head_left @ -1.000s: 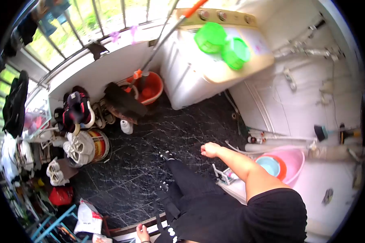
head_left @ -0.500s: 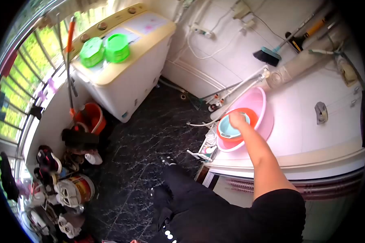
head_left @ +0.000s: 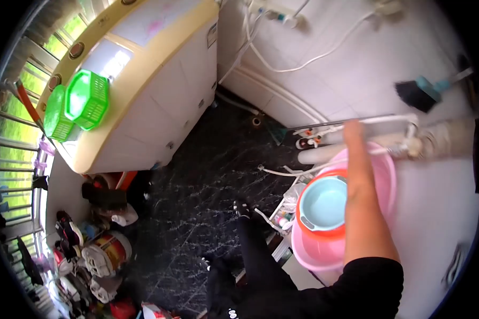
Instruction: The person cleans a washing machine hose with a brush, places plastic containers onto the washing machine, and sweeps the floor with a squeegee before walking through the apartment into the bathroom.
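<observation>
My right hand [head_left: 352,129] is stretched out over the pipes by the wall, at a thin rod [head_left: 380,118]; its fingers are blurred and I cannot make out what they touch. Below my forearm a light blue basin [head_left: 324,203] sits inside an orange basin [head_left: 324,233], and both rest in a large pink basin [head_left: 310,252]. Red-handled valves [head_left: 308,141] are just left of my hand. My left hand does not show.
A washing machine [head_left: 143,117] with green baskets [head_left: 88,100] stands at the upper left. Shoes [head_left: 69,234] and a bucket [head_left: 116,251] line the left side. A brush [head_left: 418,94] hangs on the wall. A white hose [head_left: 287,173] lies near the basins.
My right hand has moved from above the blue basin up to the pipes. The view has turned and come closer to the basins. My left hand has left the view.
</observation>
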A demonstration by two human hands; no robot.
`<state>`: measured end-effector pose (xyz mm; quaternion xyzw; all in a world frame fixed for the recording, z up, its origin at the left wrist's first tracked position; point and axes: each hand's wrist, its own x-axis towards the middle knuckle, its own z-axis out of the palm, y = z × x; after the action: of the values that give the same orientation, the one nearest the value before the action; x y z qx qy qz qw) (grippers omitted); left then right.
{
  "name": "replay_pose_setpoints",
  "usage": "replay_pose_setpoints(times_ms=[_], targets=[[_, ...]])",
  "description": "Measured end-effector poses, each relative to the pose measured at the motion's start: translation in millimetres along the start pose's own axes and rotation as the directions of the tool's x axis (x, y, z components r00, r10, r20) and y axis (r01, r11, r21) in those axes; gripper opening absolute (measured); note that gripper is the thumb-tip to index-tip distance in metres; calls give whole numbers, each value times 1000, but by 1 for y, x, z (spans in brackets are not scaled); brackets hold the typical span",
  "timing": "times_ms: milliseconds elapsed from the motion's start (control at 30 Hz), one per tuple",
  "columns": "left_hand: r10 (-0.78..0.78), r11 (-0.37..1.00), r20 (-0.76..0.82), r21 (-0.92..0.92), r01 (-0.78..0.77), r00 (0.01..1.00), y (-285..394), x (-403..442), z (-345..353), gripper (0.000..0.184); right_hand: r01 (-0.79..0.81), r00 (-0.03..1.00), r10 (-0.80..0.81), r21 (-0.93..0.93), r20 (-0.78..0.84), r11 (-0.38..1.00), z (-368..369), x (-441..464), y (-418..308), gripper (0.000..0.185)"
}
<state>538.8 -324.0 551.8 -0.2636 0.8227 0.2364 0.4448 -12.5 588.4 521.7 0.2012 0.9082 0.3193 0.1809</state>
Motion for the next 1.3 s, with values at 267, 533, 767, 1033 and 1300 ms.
replay_pose_setpoints(times_ms=[267, 533, 767, 1033, 1300], targets=[[-255, 911, -33, -344, 228, 966, 150, -10, -40, 20, 79, 995, -58, -307, 77, 948, 85, 77, 30, 24], [-286, 800, -1, -550, 238, 958, 187, 14, -37, 23, 40, 984, -74, -203, -159, 978, 23, 69, 16, 17], [-184, 825, -75, -553, 113, 980, 168, 16, 5, 24, 382, 837, -458, -279, -300, 881, -72, 37, -41, 12], [-204, 670, -141, -742, 33, 969, 84, 24, 66, 21, 680, 622, -738, -287, -261, 674, -225, -115, -153, 10], [221, -217, 76, -968, 125, 972, 133, 65, 12, 49, 872, 64, -917, -424, -394, 243, -359, -406, -231, 8]])
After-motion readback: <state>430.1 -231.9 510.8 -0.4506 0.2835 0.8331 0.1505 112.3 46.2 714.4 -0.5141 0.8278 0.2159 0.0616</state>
